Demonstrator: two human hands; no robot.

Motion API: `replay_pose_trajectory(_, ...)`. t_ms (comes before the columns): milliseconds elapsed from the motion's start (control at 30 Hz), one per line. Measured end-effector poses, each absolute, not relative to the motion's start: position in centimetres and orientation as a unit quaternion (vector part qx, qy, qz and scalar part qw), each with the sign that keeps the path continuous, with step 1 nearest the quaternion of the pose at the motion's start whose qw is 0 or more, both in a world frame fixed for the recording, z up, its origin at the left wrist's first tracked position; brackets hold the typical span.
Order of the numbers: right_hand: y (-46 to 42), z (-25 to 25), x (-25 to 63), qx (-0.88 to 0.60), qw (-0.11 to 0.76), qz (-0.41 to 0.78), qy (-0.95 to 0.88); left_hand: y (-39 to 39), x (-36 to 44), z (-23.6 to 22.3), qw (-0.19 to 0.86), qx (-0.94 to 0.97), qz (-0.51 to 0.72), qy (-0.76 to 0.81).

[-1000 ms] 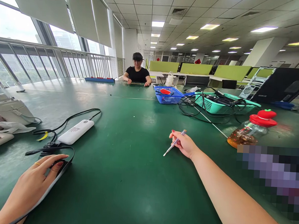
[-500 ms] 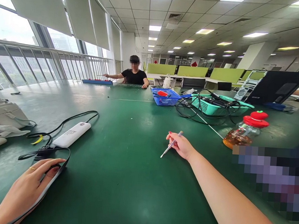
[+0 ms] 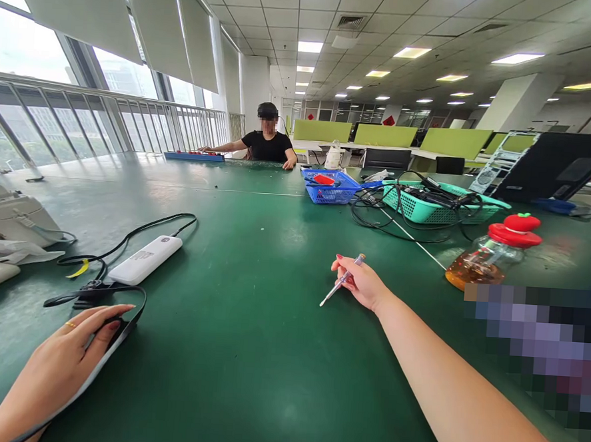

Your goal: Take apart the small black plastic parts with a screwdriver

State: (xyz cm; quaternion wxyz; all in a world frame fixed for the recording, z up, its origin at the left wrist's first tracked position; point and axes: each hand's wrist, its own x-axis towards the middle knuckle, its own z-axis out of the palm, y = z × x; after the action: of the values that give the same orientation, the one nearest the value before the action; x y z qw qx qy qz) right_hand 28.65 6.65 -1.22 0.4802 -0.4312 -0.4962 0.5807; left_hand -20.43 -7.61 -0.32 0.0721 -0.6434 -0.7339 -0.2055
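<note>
My right hand (image 3: 359,281), low over the green table, grips a small screwdriver (image 3: 342,279) with a pale, see-through handle. Its thin shaft slants down to the left, and the tip seems close to the tabletop; whether they touch I cannot tell. At the lower left my left hand (image 3: 75,344) rests palm down, fingers bent round something dark that is mostly hidden. A flat black cable (image 3: 136,321) loops past its fingertips and runs back along the forearm. Just beyond lies a white power bank (image 3: 145,260) with a black cord.
A blue basket (image 3: 330,193) and a teal basket (image 3: 421,213) of tangled cables stand farther back. To the right are a red-lidded jar (image 3: 478,262) and a black monitor (image 3: 559,164). A white device (image 3: 18,214) sits left. Across the table, a person (image 3: 266,146) reaches toward a blue tray (image 3: 194,156).
The view has shifted slightly, so the table things appear a little farther right and higher. My left thumb has straightened somewhat. My right hand still holds the screwdriver in much the same pose.
</note>
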Motion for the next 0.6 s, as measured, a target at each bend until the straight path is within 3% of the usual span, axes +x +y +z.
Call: replay_pose_trajectory(600, 6.65, -1.41, 28.81, -0.432, 0.484, 0.579, -0.495, -7.83, -20.21, -0.09, 0.066, -0.655, -0.203, -0.725)
